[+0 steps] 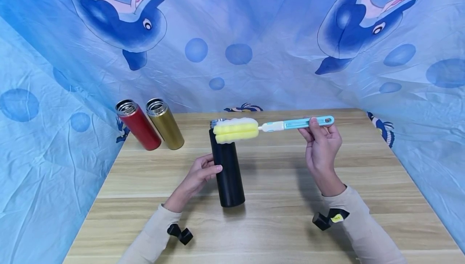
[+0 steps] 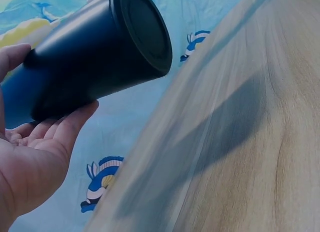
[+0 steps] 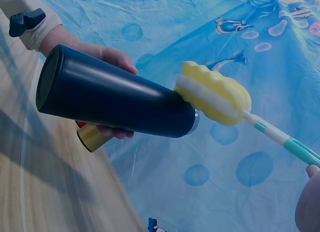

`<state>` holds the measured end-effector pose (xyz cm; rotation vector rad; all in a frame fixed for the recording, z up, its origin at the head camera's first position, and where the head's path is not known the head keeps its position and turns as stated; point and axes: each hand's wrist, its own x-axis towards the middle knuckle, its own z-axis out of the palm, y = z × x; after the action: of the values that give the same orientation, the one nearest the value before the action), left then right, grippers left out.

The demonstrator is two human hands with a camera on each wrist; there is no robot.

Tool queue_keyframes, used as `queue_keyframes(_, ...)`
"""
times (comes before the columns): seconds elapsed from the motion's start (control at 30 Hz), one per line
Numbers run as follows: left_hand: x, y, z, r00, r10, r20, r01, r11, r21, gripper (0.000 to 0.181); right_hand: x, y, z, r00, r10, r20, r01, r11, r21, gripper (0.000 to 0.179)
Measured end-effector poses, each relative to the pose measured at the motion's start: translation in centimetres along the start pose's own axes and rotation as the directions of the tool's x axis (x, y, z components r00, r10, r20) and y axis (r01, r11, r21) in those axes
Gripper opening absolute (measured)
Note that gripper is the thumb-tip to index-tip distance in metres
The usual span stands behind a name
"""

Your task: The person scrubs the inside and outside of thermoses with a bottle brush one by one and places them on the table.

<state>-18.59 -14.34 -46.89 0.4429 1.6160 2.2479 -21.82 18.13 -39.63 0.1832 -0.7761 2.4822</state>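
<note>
My left hand point(image 1: 201, 174) grips a black thermos bottle point(image 1: 229, 175) around its middle, thumb across the front. The bottle is tilted and held above the table; its base point(image 2: 145, 29) faces the left wrist camera. In my right hand point(image 1: 323, 145) is the turquoise-and-white handle point(image 1: 303, 123) of a bottle brush, pinched near its looped end. The brush's yellow-and-white sponge head point(image 1: 237, 130) points left and overlaps the bottle's upper end in the head view. In the right wrist view the sponge lies beside the bottle's metal-rimmed mouth point(image 3: 195, 123), outside it.
A red bottle point(image 1: 139, 126) and a gold bottle point(image 1: 166, 124), both with uncovered mouths, stand at the back left of the wooden table point(image 1: 276, 227). A blue dolphin-print cloth point(image 1: 276, 82) hangs behind the table and along both sides.
</note>
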Motion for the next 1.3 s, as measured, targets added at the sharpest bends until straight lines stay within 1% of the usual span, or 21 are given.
queue_keyframes(0.2, 0.0, 0.1, -0.1, 1.0, 0.019, 0.017, -0.018, 1.0, -0.006, 0.055, -0.1, 0.0, -0.2, 1.0, 0.016, -0.013, -0.016, 1.0, 0.008, 0.015)
queue_keyframes(0.33, 0.0, 0.2, -0.1, 1.0, 0.022, 0.02, -0.022, 1.0, -0.014, 0.053, -0.3, -0.1, -0.4, 0.999, 0.032, -0.009, -0.032, 0.999, -0.011, 0.014)
queue_keyframes(0.43, 0.0, 0.2, -0.2, 0.999, 0.025, 0.022, -0.024, 1.0, -0.019, 0.052, -0.5, -0.2, -0.6, 0.999, 0.04, -0.002, -0.04, 0.998, -0.047, 0.013)
queue_keyframes(0.63, 0.0, 0.3, -0.6, 1.0, 0.018, 0.005, -0.018, 1.0, -0.015, 0.052, -0.9, -0.1, -1.2, 0.998, 0.063, -0.004, -0.063, 0.994, -0.088, 0.014)
queue_keyframes(0.73, 0.1, 0.2, -0.8, 1.0, 0.017, -0.004, -0.017, 1.0, -0.009, 0.05, -1.2, -0.1, -1.5, 0.997, 0.081, -0.01, -0.082, 0.992, -0.093, 0.015)
queue_keyframes(1.0, 0.2, 0.1, -1.1, 0.999, 0.036, -0.015, -0.037, 0.999, -0.016, 0.047, -1.9, -0.2, -2.0, 0.993, 0.115, -0.029, -0.118, 0.985, -0.129, 0.014)
queue_keyframes(1.13, 0.4, 0.2, -1.3, 0.999, 0.048, -0.009, -0.048, 0.999, -0.024, 0.047, -2.1, -0.2, -2.2, 0.992, 0.124, -0.031, -0.127, 0.984, -0.127, 0.015)
queue_keyframes(1.3, 0.6, 0.3, -1.6, 0.999, 0.05, -0.012, -0.051, 0.998, -0.041, 0.042, -2.3, -0.3, -2.4, 0.991, 0.132, -0.034, -0.136, 0.981, -0.136, 0.013)
